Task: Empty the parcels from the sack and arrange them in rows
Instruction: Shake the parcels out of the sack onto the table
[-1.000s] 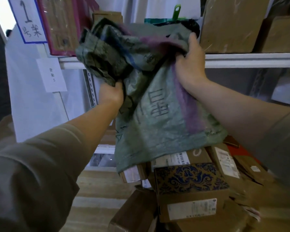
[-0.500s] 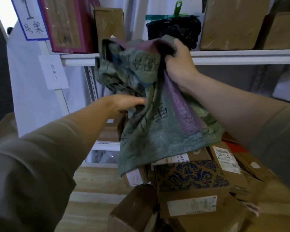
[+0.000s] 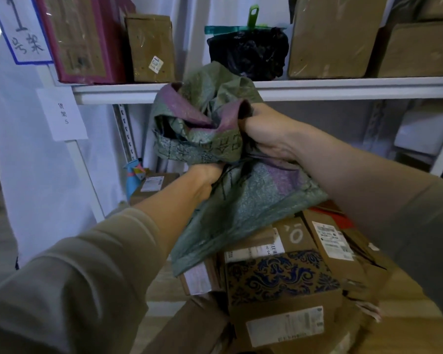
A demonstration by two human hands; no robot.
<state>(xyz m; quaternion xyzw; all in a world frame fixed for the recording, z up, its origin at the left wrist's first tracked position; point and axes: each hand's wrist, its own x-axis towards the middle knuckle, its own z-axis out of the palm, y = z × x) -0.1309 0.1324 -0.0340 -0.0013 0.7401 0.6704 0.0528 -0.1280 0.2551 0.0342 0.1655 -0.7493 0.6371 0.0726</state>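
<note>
White shelving (image 3: 317, 89) carries boxes at 12 o'clock. Both hands hold the crumpled green sack (image 3: 215, 154) at centre: left hand (image 3: 207, 175) grips its underside, right hand (image 3: 269, 134) clenches the bunched top. Parcels (image 3: 281, 277) lie heaped at 5 o'clock, beneath the sack's hanging end.

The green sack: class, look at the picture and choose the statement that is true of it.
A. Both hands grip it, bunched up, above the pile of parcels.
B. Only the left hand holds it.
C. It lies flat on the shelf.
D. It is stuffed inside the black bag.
A: the right hand and the left hand both clutch the crumpled green sack over the parcels.
</note>
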